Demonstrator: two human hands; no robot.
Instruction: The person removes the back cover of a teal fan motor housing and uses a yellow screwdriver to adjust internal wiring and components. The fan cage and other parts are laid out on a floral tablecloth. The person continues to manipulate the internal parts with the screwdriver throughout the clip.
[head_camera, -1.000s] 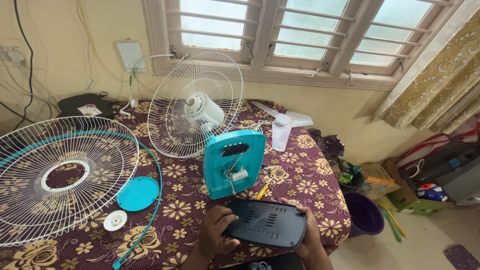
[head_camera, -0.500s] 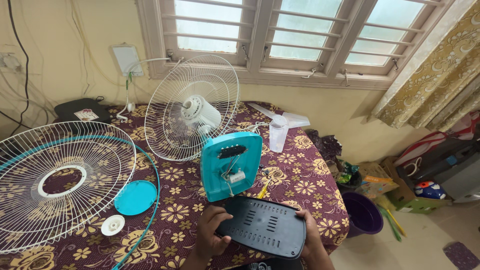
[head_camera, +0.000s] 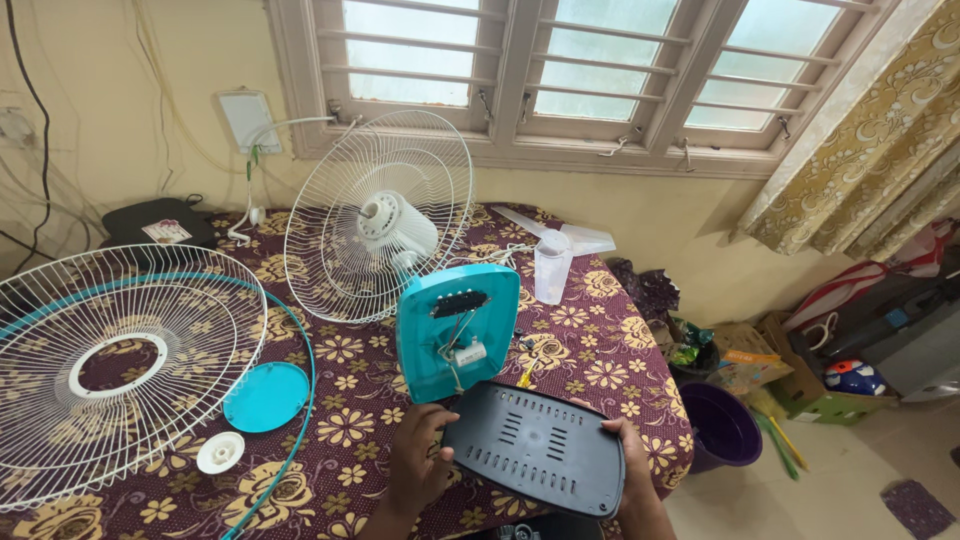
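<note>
Far left, the loose front grille (head_camera: 110, 375) lies flat on the flowered cloth (head_camera: 350, 430), its teal rim hanging close to the near table edge; a knock from an elbow could, I'd say, send it sliding off. Just right of it sit a teal disc (head_camera: 265, 396) and a small white cap (head_camera: 220, 452), both light enough to roll away and get lost if the cloth is tugged. Behind them the rear grille with the motor (head_camera: 385, 215) stands tilted on edge, apparently tied by wires to the open teal base (head_camera: 458, 330), which stands upright with thin wires and a small white part showing; pulling either one could strain those wires. At the front, the left hand (head_camera: 418, 468) curls its fingers over the left edge of the black base plate (head_camera: 535, 447), and the right hand (head_camera: 630, 470) grips the right edge, fingers wrapped under where I can't see them. The plate is held tilted just above the table's near edge, right in front of the teal base, so a slip might drop it to the floor or knock the base over. Further right, the clear blade (head_camera: 560, 245) lies near the wall, and a purple bucket (head_camera: 722, 425) stands on the floor below the table corner.
</note>
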